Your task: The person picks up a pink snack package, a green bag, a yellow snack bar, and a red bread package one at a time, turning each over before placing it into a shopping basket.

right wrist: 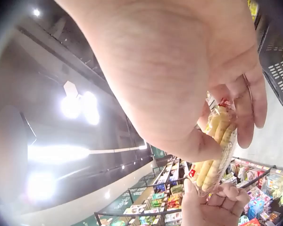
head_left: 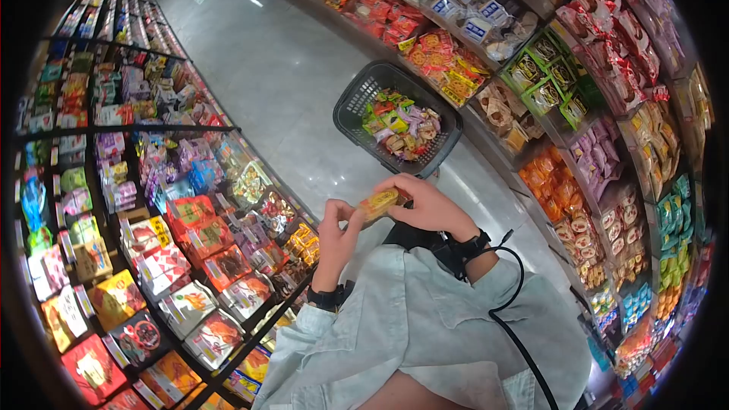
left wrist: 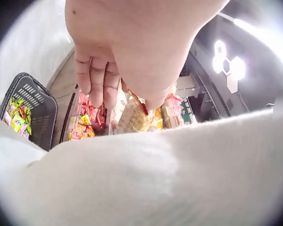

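Note:
In the head view, both hands hold a small packaged snack (head_left: 379, 203) in front of the chest. Its right end is in my right hand (head_left: 434, 209); my left hand (head_left: 339, 237) pinches the other end between thumb and forefinger. The right wrist view shows the clear wrapper (right wrist: 216, 153) with pale yellow stick-shaped pieces inside and red marks at its ends. There the right thumb presses along its side, and the left fingertips grip the lower end. From the left wrist, the packet (left wrist: 133, 117) is partly hidden behind the left thumb.
A dark shopping basket (head_left: 351, 115) with several small wrapped snacks (head_left: 406, 125) stands on the grey floor (head_left: 250, 76) beyond the hands. Bins of packaged snacks (head_left: 558, 178) line the right side. Shelves of bags and boxes (head_left: 205, 247) rise close on the left. A black cable (head_left: 524, 288) hangs from the right wrist.

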The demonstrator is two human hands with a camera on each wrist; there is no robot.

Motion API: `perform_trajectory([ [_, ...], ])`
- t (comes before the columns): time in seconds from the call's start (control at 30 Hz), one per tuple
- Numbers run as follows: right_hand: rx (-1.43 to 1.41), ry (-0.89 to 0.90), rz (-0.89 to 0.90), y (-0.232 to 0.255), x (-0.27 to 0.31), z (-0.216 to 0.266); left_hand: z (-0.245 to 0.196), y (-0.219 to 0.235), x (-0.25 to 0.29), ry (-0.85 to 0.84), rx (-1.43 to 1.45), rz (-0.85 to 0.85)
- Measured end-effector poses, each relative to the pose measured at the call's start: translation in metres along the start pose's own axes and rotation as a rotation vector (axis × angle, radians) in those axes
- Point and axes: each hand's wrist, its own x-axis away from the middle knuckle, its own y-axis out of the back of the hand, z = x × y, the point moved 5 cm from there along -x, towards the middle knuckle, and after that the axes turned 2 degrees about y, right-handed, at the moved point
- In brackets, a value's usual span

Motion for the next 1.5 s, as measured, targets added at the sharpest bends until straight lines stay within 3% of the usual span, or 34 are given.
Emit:
perform_trajectory([
  [0.17, -0.149, -0.008, -0.286, 0.032, 0.011, -0.031, -0.012, -0.043, -0.051, 0.032, -0.123, 0.303],
  [0.27, -0.146, -0.06, -0.502, 0.051, 0.013, -0.039, -0.041, -0.071, -0.073, 0.035, -0.16, 0.429],
  [0.37, -0.167, -0.133, -0.511, 0.062, 0.014, -0.046, -0.058, -0.09, -0.085, -0.037, -0.212, 0.53],
  [0.47, -0.186, -0.158, -0.549, 0.065, 0.01, -0.038, -0.073, -0.104, -0.092, -0.211, -0.156, 0.618],
  [0.57, -0.106, -0.108, -0.663, 0.065, 0.004, -0.034, -0.082, -0.107, -0.106, -0.228, -0.147, 0.771],
  [0.67, -0.189, -0.109, -0.747, 0.061, -0.009, -0.029, -0.087, -0.1, -0.131, -0.369, -0.106, 0.825],
  [0.77, -0.089, -0.161, -0.811, 0.054, -0.024, -0.024, -0.076, -0.086, -0.158, -0.483, -0.214, 0.911],
  [0.87, 0.028, -0.196, -0.841, 0.044, -0.041, -0.005, -0.057, -0.063, -0.178, -0.478, -0.319, 1.053],
  [0.97, 0.09, -0.22, -0.865, 0.032, -0.054, 0.007, -0.011, -0.04, -0.194, -0.161, -0.083, 1.199],
  [1.17, 0.044, -0.356, -1.025, -0.009, -0.043, 0.015, 0.103, -0.011, -0.236, -0.028, -0.057, 1.231],
  [1.23, -0.018, -0.39, -1.1, -0.032, -0.036, 0.005, 0.15, -0.014, -0.251, 0.109, -0.032, 1.293],
  [1.27, -0.053, -0.404, -1.134, -0.045, -0.034, -0.001, 0.152, -0.01, -0.259, 0.253, -0.048, 1.302],
  [1.3, -0.082, -0.409, -1.169, -0.057, -0.033, -0.005, 0.156, -0.008, -0.267, 0.286, -0.076, 1.27],
  [1.37, -0.13, -0.413, -1.191, -0.085, -0.03, -0.007, 0.159, -0.009, -0.284, 0.013, -0.267, 1.242],
  [1.5, -0.138, -0.377, -1.259, -0.125, -0.015, -0.011, 0.131, -0.016, -0.293, 0.09, -0.099, 1.257],
])
